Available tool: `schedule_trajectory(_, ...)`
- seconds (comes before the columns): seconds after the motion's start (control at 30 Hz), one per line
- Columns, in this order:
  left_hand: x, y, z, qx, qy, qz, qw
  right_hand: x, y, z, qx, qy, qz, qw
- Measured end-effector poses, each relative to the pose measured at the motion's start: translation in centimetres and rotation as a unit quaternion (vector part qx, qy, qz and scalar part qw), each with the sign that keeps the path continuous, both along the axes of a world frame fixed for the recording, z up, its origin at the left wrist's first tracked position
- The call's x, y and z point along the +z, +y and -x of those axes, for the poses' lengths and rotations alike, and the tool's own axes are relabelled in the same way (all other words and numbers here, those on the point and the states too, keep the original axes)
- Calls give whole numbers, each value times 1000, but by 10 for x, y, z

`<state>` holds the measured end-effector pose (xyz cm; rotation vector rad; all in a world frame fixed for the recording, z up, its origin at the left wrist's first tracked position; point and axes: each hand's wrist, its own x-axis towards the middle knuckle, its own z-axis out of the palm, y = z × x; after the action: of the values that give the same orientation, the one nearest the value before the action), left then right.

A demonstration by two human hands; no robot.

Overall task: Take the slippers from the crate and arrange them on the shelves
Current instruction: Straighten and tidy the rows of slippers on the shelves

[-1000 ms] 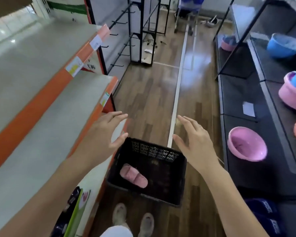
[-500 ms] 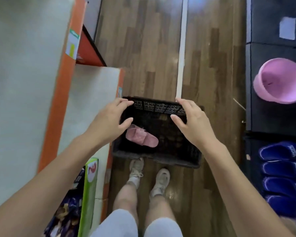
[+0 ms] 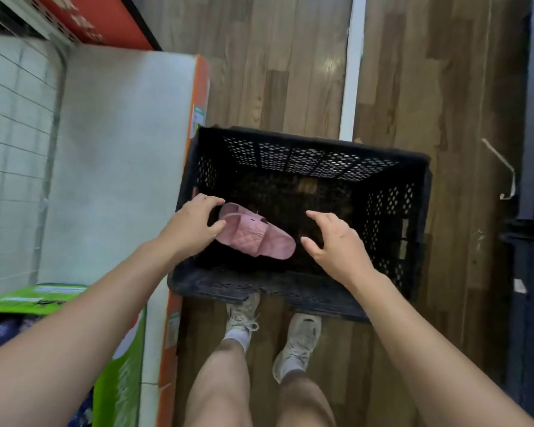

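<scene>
Head view: black crate (image 3: 305,158) on wooden floor (image 3: 275,72)

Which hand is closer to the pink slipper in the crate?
Left. The left hand is at one end of the pink slipper, thumb against it. The right hand hovers open off the other end, not touching.
</scene>
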<state>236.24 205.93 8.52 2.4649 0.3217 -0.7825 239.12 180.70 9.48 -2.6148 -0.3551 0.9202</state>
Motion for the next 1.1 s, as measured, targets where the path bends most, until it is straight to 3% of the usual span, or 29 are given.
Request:
schedule_trajectory(0.27, -149, -4, 17, -34, 117, -21, 992, -133, 3, 8, -19, 65, 41, 997)
schedule_trajectory(0.47, -214, -8, -1, -67, 51, -34, 996, -198, 8, 9, -60, 100, 49, 992)
schedule_trajectory(0.57, -238, -7, -7, -108, 92, -53, 989, -217, 13, 8, -71, 113, 36, 990)
schedule_trajectory(0.67, -254, -10, -19, -159, 165, -83, 970, -228, 14, 10, -83, 123, 17, 989)
schedule_trajectory(0.77, -261, -8, -31, -134, 199, -34, 970, -232, 13, 12, -93, 125, 12, 988)
schedule_trajectory(0.9, -251, -6, -18, -74, 197, 40, 977, -229, 8, 13, -113, 129, -13, 985)
schedule_trajectory(1.1, -230, -21, 6, -39, 125, 86, 988, -217, 6, 19, -82, 158, -85, 980)
